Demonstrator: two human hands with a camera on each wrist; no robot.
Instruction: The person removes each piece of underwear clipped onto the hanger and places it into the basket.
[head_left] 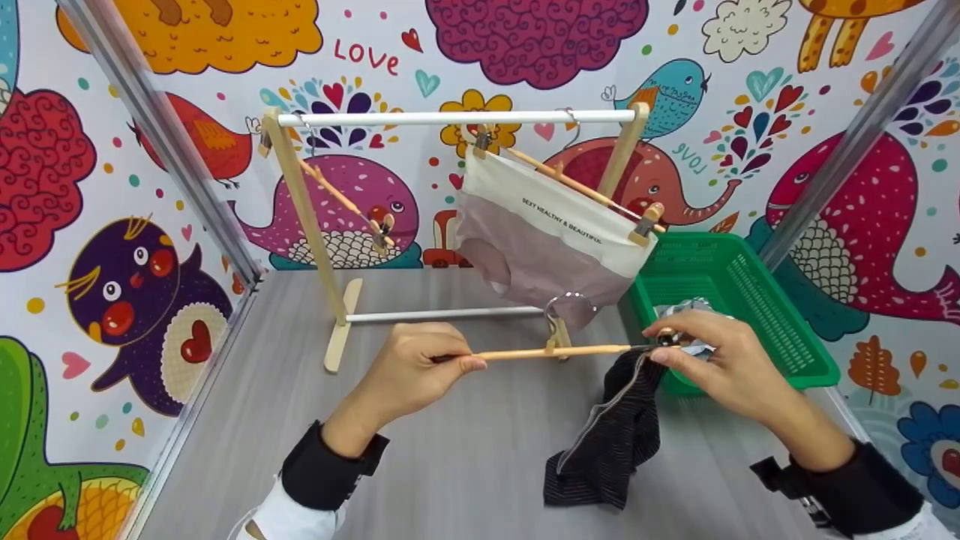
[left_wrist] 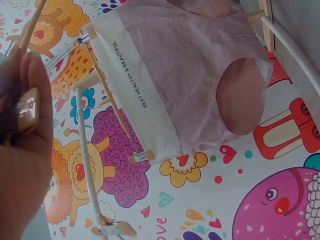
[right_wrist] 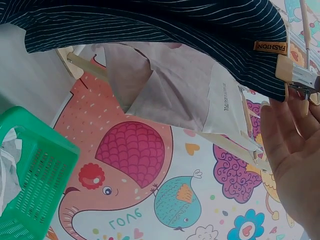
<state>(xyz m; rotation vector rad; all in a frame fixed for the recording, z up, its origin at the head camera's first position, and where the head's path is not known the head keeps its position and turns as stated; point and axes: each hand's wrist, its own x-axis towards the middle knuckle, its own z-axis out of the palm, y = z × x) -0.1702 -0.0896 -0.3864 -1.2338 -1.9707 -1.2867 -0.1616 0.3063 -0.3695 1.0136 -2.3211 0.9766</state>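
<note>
My left hand grips the left end of a wooden clip hanger, held level with its metal hook up. At the other end my right hand pinches the hanger's clip. Dark striped underpants hang bunched from that right end. A "FASHION" tag shows on their waistband beside the clip in the right wrist view. Against my left palm lies the hanger's left clip, with no cloth seen in it.
Behind stands a wooden rack with a white top rail. Mauve-and-white underpants hang there from a second clip hanger, right of a bare hanger. A green basket holding some pale cloth sits at the right.
</note>
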